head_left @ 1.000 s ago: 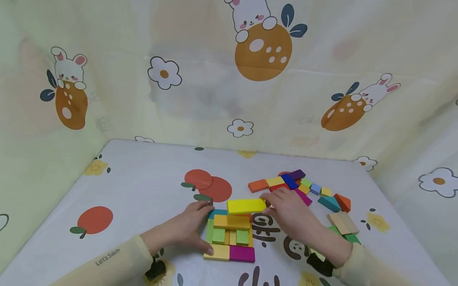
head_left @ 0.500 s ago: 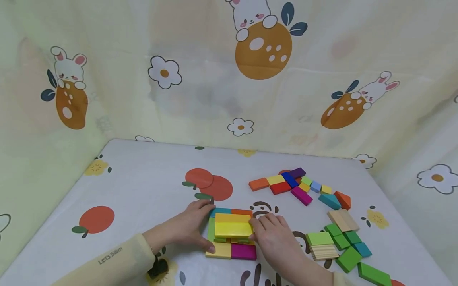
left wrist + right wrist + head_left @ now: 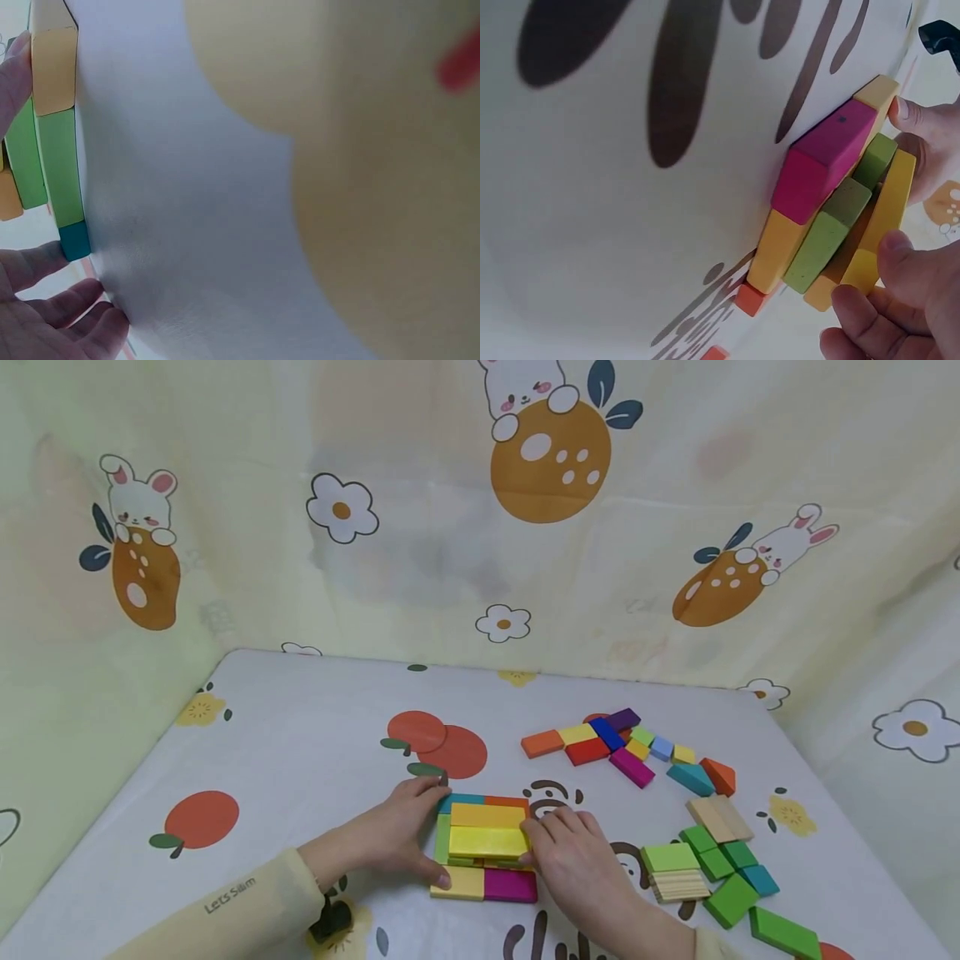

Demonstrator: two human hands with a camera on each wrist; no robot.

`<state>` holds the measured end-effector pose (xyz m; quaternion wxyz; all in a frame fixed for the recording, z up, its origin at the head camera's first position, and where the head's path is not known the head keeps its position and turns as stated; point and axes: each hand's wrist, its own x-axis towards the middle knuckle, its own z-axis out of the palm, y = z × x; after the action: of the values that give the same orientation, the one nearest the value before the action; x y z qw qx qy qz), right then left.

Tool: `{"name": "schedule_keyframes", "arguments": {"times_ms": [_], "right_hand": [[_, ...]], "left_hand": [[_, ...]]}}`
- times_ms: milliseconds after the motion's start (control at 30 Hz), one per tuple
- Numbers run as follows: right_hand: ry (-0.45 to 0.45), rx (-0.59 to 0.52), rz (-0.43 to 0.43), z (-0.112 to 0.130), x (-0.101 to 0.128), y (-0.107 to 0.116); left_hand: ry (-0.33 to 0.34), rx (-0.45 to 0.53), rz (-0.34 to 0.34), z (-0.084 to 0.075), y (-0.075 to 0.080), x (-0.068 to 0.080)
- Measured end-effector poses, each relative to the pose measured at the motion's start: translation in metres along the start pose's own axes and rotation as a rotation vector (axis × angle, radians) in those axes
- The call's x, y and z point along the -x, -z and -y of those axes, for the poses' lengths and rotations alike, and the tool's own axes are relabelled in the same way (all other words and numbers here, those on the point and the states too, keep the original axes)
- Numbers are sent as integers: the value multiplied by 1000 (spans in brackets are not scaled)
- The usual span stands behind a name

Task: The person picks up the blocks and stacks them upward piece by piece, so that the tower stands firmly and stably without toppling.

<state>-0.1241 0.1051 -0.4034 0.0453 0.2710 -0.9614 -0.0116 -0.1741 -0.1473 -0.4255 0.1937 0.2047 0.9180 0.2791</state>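
A low stack of coloured wooden blocks sits on the table. On top, a bright yellow block (image 3: 489, 842) lies beside an orange-yellow block (image 3: 489, 815). My right hand (image 3: 581, 860) pinches the yellow block's right end between thumb and fingers, also in the right wrist view. My left hand (image 3: 393, 831) spans the stack's left side. Its thumb rests on the pale yellow block (image 3: 463, 883) at the near corner, and its fingertips touch the teal block (image 3: 75, 241) at the far corner. A magenta block (image 3: 510, 886) adjoins the pale yellow one; light green blocks (image 3: 829, 232) show beneath the top layer.
Loose blocks lie at the back right, among them a red block (image 3: 587, 752) and a dark blue block (image 3: 607, 734). Green blocks (image 3: 731, 902) and a plain wood block (image 3: 720, 819) lie on the right. A patterned curtain (image 3: 420, 568) stands behind the table.
My right hand has brought the yellow block left and down onto the stack, beside the orange-yellow block. The left hand has barely moved.
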Motion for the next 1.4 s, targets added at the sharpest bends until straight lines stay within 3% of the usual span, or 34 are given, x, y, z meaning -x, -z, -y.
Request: {"name": "schedule_keyframes", "arguments": {"times_ms": [200, 300, 533, 633, 1033, 1400], "right_hand": [[17, -24, -33, -4, 1, -1], [15, -97, -29, -9, -3, 3], [46, -445, 169, -33, -27, 4], [77, -511, 232, -37, -35, 1], [111, -509, 254, -35, -38, -4], [122, -439, 253, -33, -37, -15]], "left_hand": [[3, -8, 0, -1, 0, 0], [3, -8, -1, 0, 1, 0], [13, -2, -3, 0, 0, 1], [7, -3, -3, 0, 0, 1], [-2, -21, 2, 1, -1, 0], [-3, -10, 3, 3, 2, 1]]}}
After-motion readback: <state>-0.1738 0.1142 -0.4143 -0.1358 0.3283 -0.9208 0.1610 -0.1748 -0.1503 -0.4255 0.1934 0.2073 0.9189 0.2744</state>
